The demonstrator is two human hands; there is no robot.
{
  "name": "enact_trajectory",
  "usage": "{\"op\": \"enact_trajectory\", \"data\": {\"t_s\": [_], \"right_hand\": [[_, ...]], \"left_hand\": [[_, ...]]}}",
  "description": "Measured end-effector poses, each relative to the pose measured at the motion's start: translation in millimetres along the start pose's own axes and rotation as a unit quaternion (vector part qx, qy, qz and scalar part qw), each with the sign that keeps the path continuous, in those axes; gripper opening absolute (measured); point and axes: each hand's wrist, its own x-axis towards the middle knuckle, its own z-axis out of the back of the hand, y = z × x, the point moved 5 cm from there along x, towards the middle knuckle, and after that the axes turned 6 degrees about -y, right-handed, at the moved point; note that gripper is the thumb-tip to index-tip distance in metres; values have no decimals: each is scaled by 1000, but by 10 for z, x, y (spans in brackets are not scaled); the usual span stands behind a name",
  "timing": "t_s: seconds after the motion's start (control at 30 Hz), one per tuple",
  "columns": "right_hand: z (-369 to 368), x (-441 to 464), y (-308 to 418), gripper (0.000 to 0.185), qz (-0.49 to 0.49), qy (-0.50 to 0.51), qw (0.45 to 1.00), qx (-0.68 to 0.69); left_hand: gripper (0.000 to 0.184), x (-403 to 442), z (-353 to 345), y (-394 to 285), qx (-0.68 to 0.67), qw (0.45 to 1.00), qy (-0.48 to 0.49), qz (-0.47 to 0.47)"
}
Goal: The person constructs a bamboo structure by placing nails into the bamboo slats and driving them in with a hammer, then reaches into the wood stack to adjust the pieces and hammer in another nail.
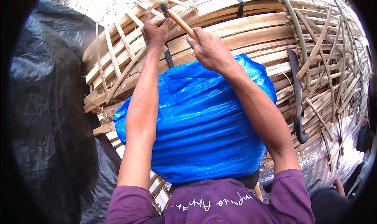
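Observation:
My right hand (212,49) is closed around the wooden handle of a hammer (182,23). The hammer's head is blurred and lies just above my left hand (154,32). That hand's index finger points up, and its thumb is spread to the side toward the hammer. Its other fingers are mostly hidden, and I can make out nothing held in it. Around the left hand, thin wooden or bamboo strips (125,37) cross the stacked split slats (239,37). A blue plastic sheet (204,122) covers my lap, under both forearms.
A machete-like blade with a curved dark handle (295,73) lies on the slats to the right. Beyond it, thin strips (332,55) form a loose lattice. Black plastic sheeting (47,114) hangs at the left, and silvery sheeting (314,167) lies at lower right, near another person's arm (339,186).

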Motion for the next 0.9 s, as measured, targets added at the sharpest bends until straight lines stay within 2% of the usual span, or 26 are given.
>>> {"op": "enact_trajectory", "data": {"t_s": [0.07, 0.13, 0.17, 0.3, 0.37, 0.43, 0.5, 0.57, 0.63, 0.7, 0.77, 0.8, 0.9], "right_hand": [[4, 22, 9, 30, 4, 2, 1000, -5], [103, 34, 176, 26, 36, -47, 994, 96], [60, 35, 164, 26, 35, -43, 994, 97], [-31, 16, 43, 28, -23, 2, 1000, -14], [-15, 15, 90, 29, 8, -17, 1000, 4], [21, 4, 159, 27, 9, -25, 998, 48], [86, -15, 233, 24, 43, -70, 989, 120], [57, -22, 153, 24, 21, -65, 994, 90], [-17, -14, 89, 23, 23, -34, 999, -14], [5, 25, 115, 22, 37, -44, 998, 2], [117, 15, 283, 22, 72, -91, 986, 123], [140, 10, 318, 22, 60, -104, 984, 130], [15, 20, 131, 21, 44, -78, 996, 13]], "left_hand": [[78, 0, -8, 10, 17, 1000, -6, 4], [76, -26, 1, -43, 37, 998, -5, -48], [76, -7, 3, -1, 54, 997, -7, -55], [74, -32, 5, -22, 42, 999, -10, -14], [73, 2, -18, 38, 28, 1000, -12, 7], [71, -6, -8, 7, 39, 998, -16, -39], [69, -24, -2, 5, 51, 998, -21, -36], [68, -36, 2, -34, 60, 997, -23, -34], [67, -40, -4, -12, 35, 999, -14, 16], [67, 9, -20, 14, 68, 997, -22, -18], [66, -49, -9, -61, 34, 999, -16, -28], [66, -42, 10, -62, 94, 994, -28, -55], [66, -8, -22, 34, 25, 999, -14, -18]]}}
